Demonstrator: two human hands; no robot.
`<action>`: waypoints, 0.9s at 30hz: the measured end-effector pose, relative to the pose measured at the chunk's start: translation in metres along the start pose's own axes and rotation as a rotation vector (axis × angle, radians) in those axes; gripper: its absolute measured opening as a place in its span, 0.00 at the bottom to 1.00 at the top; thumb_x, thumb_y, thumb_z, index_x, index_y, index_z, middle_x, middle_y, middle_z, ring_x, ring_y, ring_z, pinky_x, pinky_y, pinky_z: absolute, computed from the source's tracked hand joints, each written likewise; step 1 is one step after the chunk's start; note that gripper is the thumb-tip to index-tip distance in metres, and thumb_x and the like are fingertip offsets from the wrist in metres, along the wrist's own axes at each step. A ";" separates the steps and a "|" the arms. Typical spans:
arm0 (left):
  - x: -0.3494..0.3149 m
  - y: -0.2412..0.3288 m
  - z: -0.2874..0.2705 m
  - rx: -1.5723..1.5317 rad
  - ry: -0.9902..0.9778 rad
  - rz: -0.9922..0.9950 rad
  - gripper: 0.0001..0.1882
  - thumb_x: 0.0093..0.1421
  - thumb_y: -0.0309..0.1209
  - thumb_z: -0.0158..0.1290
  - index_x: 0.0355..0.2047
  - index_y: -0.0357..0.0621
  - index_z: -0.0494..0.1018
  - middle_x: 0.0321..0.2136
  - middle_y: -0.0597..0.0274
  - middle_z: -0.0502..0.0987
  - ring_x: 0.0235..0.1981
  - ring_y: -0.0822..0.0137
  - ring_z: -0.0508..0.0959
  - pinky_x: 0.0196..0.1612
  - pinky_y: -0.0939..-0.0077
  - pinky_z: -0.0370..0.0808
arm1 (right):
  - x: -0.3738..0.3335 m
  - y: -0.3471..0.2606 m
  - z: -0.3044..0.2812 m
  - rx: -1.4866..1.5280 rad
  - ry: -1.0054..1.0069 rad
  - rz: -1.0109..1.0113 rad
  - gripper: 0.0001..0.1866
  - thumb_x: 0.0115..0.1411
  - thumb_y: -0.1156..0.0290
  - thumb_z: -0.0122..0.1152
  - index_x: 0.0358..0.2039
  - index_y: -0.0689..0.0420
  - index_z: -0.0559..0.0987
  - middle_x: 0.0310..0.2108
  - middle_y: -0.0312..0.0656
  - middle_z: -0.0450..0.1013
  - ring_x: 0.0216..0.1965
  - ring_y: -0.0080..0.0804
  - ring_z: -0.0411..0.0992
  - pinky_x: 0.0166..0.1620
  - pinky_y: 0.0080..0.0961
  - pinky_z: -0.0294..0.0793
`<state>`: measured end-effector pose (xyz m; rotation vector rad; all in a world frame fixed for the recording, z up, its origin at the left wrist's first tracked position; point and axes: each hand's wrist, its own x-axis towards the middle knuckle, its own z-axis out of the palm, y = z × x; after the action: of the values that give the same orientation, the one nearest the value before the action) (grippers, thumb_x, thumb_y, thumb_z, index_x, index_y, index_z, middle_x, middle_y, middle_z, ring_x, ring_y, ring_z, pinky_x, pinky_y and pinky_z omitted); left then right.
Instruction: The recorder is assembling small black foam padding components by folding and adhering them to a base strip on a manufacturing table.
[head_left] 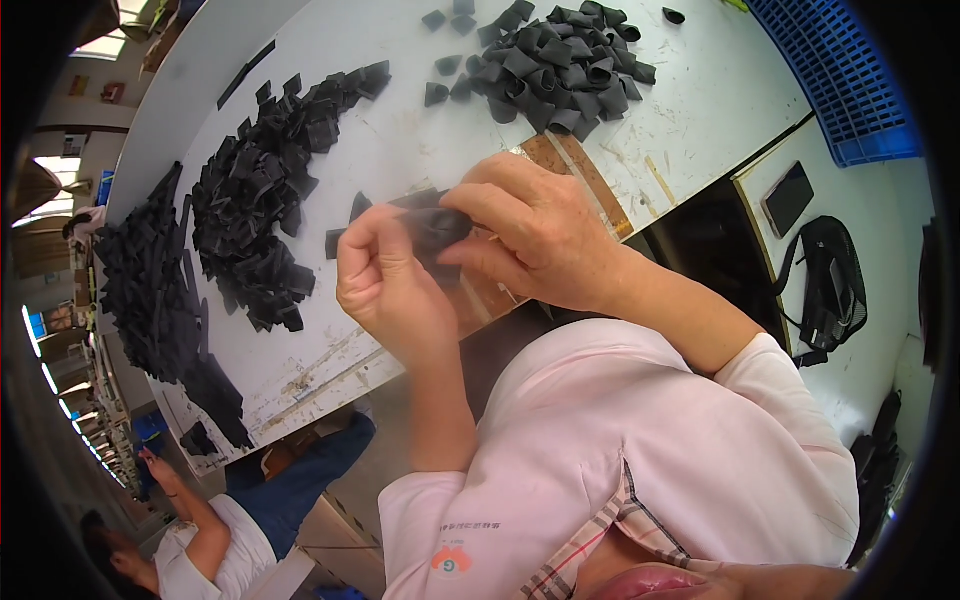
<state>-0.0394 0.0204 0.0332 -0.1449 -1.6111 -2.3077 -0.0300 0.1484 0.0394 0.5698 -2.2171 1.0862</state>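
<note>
Between my two hands, above the near edge of the white table, is a small piece of dark grey fabric, curled over at one end. My left hand pinches its left side between thumb and fingers. The right hand grips the other end, its thumb below and fingers above. My fingers cover part of the fabric. Just behind the left hand, a few similar dark pieces lie on the table. Farther back is a heap of rolled, cuff-like dark fabric pieces.
A pile of small folded dark pieces lies to the left, with long dark strips beyond it. Brown tape crosses the table edge. At right are a blue plastic basket, a phone and a black mesh bag. Another person sits lower left.
</note>
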 end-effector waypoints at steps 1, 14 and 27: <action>0.001 0.003 0.001 -0.123 0.011 -0.087 0.06 0.59 0.27 0.45 0.31 0.35 0.68 0.28 0.61 0.71 0.28 0.74 0.70 0.36 0.80 0.67 | 0.000 -0.001 0.000 -0.001 0.003 0.003 0.16 0.43 0.68 0.63 0.33 0.59 0.71 0.26 0.39 0.66 0.24 0.31 0.66 0.23 0.21 0.66; -0.013 -0.003 -0.003 0.082 -0.071 0.033 0.04 0.55 0.23 0.49 0.31 0.35 0.69 0.31 0.60 0.73 0.29 0.76 0.71 0.32 0.87 0.68 | -0.012 0.029 0.008 -0.036 0.032 -0.134 0.07 0.41 0.74 0.58 0.24 0.57 0.72 0.22 0.34 0.66 0.23 0.28 0.66 0.22 0.22 0.66; -0.008 0.004 -0.003 0.480 -0.113 0.236 0.03 0.54 0.22 0.49 0.28 0.35 0.69 0.27 0.61 0.73 0.26 0.74 0.70 0.31 0.83 0.68 | 0.013 0.015 -0.017 0.353 -0.287 0.196 0.09 0.46 0.71 0.61 0.30 0.58 0.76 0.21 0.37 0.68 0.23 0.28 0.68 0.26 0.21 0.66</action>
<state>-0.0300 0.0179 0.0331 -0.3340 -2.0303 -1.7137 -0.0432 0.1694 0.0486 0.7036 -2.3761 1.6051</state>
